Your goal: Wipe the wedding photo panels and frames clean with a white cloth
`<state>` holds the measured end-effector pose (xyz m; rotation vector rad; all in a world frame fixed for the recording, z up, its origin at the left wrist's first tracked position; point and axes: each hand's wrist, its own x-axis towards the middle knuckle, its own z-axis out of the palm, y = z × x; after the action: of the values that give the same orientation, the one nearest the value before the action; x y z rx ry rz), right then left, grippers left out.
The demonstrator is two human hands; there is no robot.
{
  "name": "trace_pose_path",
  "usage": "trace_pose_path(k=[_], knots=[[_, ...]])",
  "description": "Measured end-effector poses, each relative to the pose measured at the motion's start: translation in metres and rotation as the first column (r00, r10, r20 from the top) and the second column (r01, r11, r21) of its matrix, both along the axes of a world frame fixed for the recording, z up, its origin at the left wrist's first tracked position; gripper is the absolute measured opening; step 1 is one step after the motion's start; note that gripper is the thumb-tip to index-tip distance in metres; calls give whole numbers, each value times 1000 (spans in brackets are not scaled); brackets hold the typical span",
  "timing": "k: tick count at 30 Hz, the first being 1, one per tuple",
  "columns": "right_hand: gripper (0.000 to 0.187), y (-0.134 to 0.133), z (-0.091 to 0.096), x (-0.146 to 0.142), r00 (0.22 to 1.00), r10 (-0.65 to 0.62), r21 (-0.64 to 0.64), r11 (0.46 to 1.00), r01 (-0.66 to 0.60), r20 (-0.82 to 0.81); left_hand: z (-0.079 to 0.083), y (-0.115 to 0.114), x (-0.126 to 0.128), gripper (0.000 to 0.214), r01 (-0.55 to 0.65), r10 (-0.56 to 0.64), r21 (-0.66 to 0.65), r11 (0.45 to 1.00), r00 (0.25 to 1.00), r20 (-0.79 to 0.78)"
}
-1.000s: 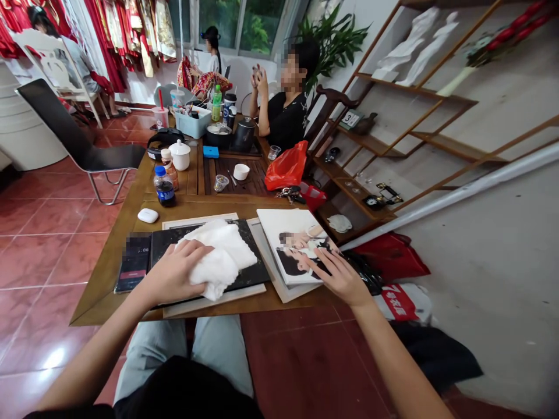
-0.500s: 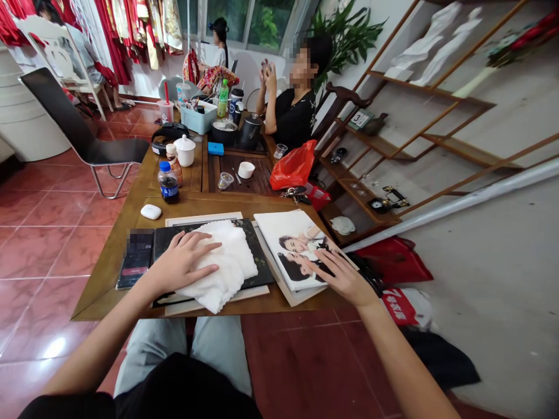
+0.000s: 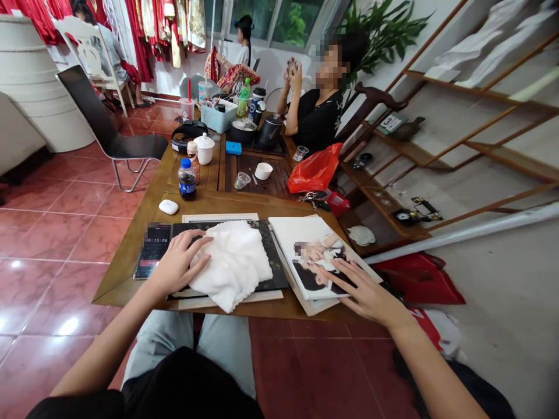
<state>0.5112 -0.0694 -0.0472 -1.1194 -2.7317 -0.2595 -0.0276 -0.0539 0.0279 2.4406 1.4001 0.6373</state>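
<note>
A white scallop-edged cloth [image 3: 236,262] lies rumpled on a dark, patterned album or board [image 3: 273,265] near the table's front edge. At the cloth's left edge rests my left hand [image 3: 179,262], open, thumb and fingers apart and touching the fabric. To the right, a white-bordered photo panel or album [image 3: 288,235] shows a printed picture of two people. My right hand [image 3: 364,291] lies open across its lower right part, fingers spread. A pale board sticks out under each stack. Just left of my left hand is a phone [image 3: 152,253] displaying a timer.
Beyond the cloth stand a dark-drink bottle [image 3: 187,180], a white earbud case [image 3: 168,207], a lidded white cup [image 3: 204,149] and a small bowl [image 3: 263,170]. A red plastic bag [image 3: 314,169] and keys [image 3: 312,199] lie at the right. Another person [image 3: 323,105] sits at the far side.
The view has turned slightly, so the scene sits further right. My left hand has drawn back from the cloth's middle to its left edge, and the cloth looks more bunched. My right hand stays on the photo.
</note>
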Motion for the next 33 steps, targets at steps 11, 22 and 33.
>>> trace_pose_path(k=[11,22,33], knots=[[85,-2,22,-27,975,-221,-229,950,214,-5,14,24,-1,46,-20,19,44,999,1000,11],[121,14,17,-27,921,-341,-293,876,384,188,16,30,-8,44,32,-27,109,993,998,-50],[136,16,5,-54,844,-386,-316,802,506,373,10,28,-15,43,29,-4,183,983,990,-138]])
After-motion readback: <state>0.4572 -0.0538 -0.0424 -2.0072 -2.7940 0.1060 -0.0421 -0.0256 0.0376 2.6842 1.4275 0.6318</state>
